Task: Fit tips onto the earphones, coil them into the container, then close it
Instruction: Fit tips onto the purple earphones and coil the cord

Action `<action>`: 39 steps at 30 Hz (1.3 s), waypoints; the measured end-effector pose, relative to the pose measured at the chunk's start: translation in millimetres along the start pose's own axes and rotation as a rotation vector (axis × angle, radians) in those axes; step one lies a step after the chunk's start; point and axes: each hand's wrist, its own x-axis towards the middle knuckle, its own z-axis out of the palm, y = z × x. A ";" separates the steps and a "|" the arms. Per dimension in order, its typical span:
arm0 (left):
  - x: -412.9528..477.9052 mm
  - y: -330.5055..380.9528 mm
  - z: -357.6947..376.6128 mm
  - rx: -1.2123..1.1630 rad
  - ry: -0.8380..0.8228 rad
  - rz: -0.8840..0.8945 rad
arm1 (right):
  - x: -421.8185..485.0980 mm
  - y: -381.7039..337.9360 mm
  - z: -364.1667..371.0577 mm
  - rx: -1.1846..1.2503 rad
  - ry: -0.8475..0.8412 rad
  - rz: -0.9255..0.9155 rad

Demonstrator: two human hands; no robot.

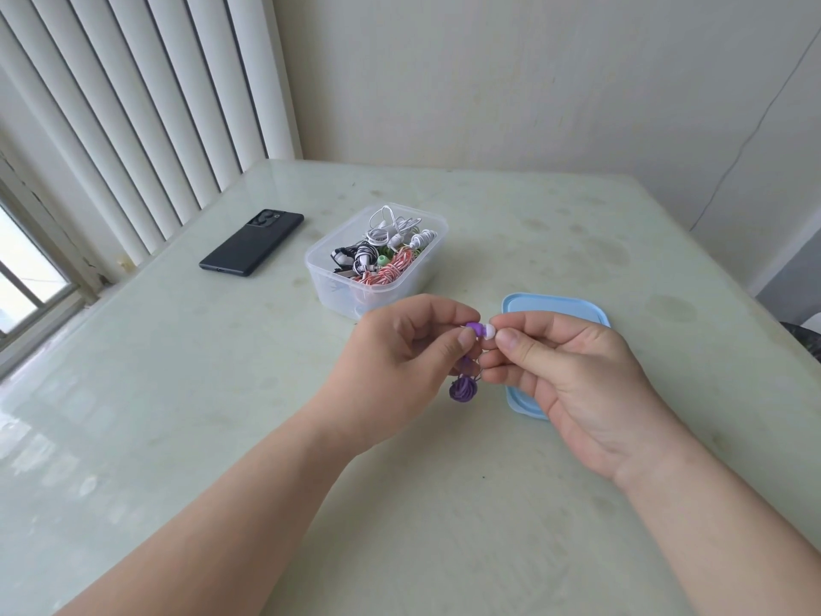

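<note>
Two hands mid tip-fitting: left hand (400,362) pinches purple earbud (474,327), right hand (573,375) pinches white tip (489,331) against it. Next: seat tip fully, coil cable (463,389), into clear container (377,260).

— Where was the purple earbud (475,327)?
— Pinched in the left hand (400,362), lying level. The white tip (489,331) sat at its end, pinched by the right hand (573,375). Its cable hung below in a tight purple coil (464,389).
— And the container (337,286)?
— Clear and open, beyond the hands, holding white, black-and-white and red-striped earphones (391,271). The blue lid (555,306) lay flat just right of it, partly hidden.
</note>
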 end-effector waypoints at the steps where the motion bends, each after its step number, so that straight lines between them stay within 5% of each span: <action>1: 0.2 0.1 -0.3 0.002 -0.008 0.001 | -0.1 -0.3 -0.1 0.004 -0.007 0.004; 28: -2.1 0.2 -1.6 0.036 -0.093 0.050 | 2.0 -4.7 -9.5 0.036 -0.115 0.150; 39: -2.6 -0.6 4.2 0.002 -0.109 0.027 | 1.3 1.6 -2.3 -0.063 -0.106 0.041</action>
